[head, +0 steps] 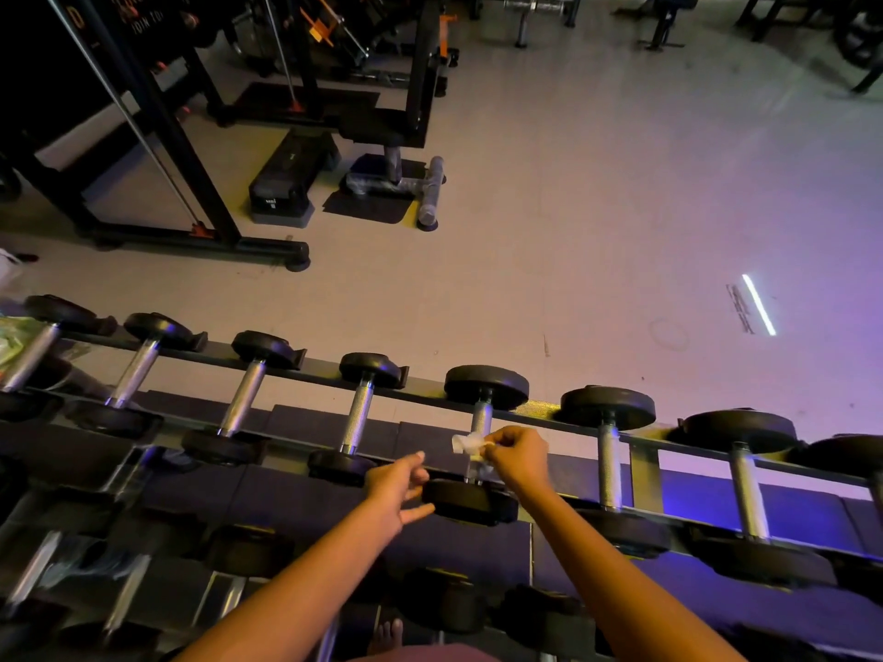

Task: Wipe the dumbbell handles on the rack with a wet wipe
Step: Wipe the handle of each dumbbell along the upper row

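A long rack (645, 463) runs across the lower half of the view with several black dumbbells lying on it, their metal handles pointing away from me. My right hand (518, 458) pinches a small white wet wipe (467, 442) against the handle of the middle dumbbell (481, 418). My left hand (399, 492) hovers just left of that dumbbell's near head (470, 501), fingers loosely spread and holding nothing. The lower part of this handle is hidden behind my right hand.
A lower tier of dumbbells (444, 599) sits beneath my arms. Beyond the rack lies grey floor (597, 207), with a black machine frame (191, 183) and a bench (396, 150) at the back left. A bare foot (388, 635) shows at the bottom.
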